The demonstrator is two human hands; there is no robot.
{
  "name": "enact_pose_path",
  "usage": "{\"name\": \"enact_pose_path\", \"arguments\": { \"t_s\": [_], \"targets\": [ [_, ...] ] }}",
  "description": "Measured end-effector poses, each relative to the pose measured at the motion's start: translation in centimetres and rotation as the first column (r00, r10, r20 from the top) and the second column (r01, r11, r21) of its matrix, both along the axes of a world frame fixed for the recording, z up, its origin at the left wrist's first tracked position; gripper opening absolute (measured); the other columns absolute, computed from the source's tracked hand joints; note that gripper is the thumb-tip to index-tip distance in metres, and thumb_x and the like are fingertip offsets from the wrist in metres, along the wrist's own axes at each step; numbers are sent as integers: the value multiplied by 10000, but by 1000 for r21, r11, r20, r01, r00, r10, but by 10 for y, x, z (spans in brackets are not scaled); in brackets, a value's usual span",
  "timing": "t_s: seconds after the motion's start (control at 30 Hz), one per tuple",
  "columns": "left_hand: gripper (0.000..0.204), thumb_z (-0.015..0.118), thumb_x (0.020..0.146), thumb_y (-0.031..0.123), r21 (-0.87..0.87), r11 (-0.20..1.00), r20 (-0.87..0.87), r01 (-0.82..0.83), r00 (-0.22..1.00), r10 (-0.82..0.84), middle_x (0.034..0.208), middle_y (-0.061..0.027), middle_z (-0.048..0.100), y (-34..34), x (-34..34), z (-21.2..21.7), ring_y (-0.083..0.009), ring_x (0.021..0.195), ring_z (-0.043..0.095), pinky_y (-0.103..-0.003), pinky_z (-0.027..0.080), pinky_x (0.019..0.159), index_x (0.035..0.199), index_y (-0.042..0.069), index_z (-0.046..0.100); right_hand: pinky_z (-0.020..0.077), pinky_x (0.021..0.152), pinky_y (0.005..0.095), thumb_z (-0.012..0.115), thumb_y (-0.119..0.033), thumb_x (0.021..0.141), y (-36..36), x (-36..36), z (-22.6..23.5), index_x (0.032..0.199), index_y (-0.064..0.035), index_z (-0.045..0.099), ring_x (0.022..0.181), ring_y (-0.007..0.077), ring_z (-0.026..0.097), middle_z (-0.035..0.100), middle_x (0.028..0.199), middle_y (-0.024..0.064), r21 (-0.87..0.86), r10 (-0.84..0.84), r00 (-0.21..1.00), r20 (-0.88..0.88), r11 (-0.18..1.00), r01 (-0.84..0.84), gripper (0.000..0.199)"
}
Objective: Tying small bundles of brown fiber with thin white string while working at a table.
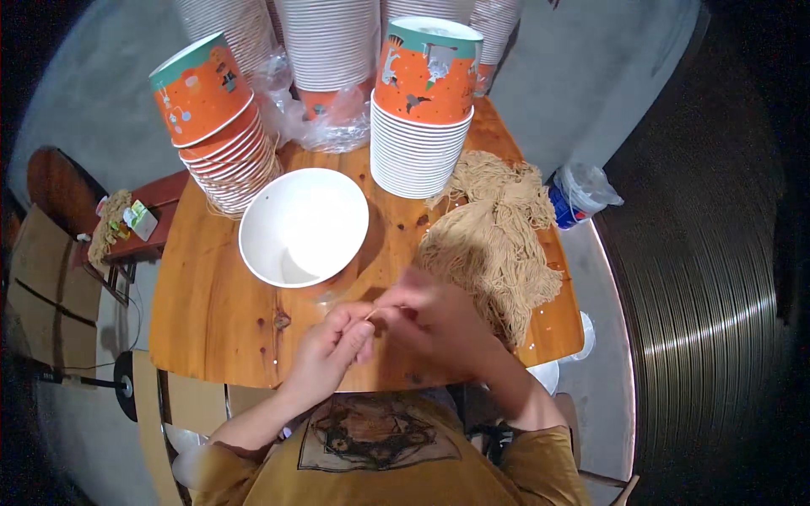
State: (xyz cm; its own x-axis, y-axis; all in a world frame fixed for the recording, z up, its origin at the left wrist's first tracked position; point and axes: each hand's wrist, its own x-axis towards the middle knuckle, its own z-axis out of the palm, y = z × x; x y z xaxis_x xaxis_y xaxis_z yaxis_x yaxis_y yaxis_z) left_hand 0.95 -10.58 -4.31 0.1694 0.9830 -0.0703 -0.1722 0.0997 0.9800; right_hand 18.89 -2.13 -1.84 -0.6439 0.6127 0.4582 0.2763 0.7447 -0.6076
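Close together over the table's front part, my two hands meet at a short thin tan string (pixel 372 314). My left hand (pixel 333 346) is closed, with thumb and forefinger pinching it. Fingers bent and slightly blurred, my right hand (pixel 439 320) grips the string from the other side; much of the string is hidden. Just beyond them a large white paper tub (pixel 304 228) stands with its mouth upward, showing a bare inside. A heap of tan string (pixel 489 244) lies to the right of my hands.
On the wooden table (pixel 211 329), a left stack of orange tubs (pixel 207 97) has string around it; another stack of tubs (pixel 422 135) stands right. Crumpled clear plastic (pixel 329 122) and tall wrapped stacks (pixel 329 42) are behind. A blue bucket (pixel 569 207) stands beyond the right edge.
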Motion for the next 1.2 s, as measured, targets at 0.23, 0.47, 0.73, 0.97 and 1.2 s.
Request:
{"name": "enact_pose_path", "arguments": {
  "t_s": [0.23,0.47,0.73,0.97,1.2],
  "targets": [
    [155,475,998,168,-8,998,-147,-60,987,59,735,-1,557,-2,-19,2,-49,646,519,-203,419,577,987,27,537,500,652,400,643,-85,796,-2,11,-10,904,-92,546,780,325,603,567,844,109,-75,-107,994,6,991,107,145],
    [150,493,989,156,-110,992,-475,-68,880,8,708,-7,552,-3,-33,4,-54,626,517,-212,436,580,909,30,489,504,651,400,659,-88,770,1,14,-25,934,-108,549,785,326,599,572,857,94,-26,-150,989,-19,988,149,198],
    [131,588,925,126,394,917,-694,66,675,250,695,-108,593,-6,-21,28,-196,596,612,-320,477,543,912,9,529,491,712,290,660,-106,825,-17,-22,-9,1100,-36,580,779,206,614,633,948,87,-38,-18,985,-169,999,11,295],
    [111,611,891,97,477,860,-827,181,423,369,784,-160,636,5,-27,26,-327,699,652,-360,511,601,935,27,537,470,668,261,615,-139,896,-24,-25,-10,1077,-24,601,753,93,582,647,860,75,-559,-30,991,-132,828,-50,215],
    [119,605,858,52,504,853,-754,134,549,359,774,-153,585,9,-23,30,-330,729,623,-405,493,604,893,18,495,421,586,231,605,-128,896,-22,-22,-15,954,-28,611,634,54,487,560,701,3,-558,-142,976,-162,829,28,115]
  ]
}}
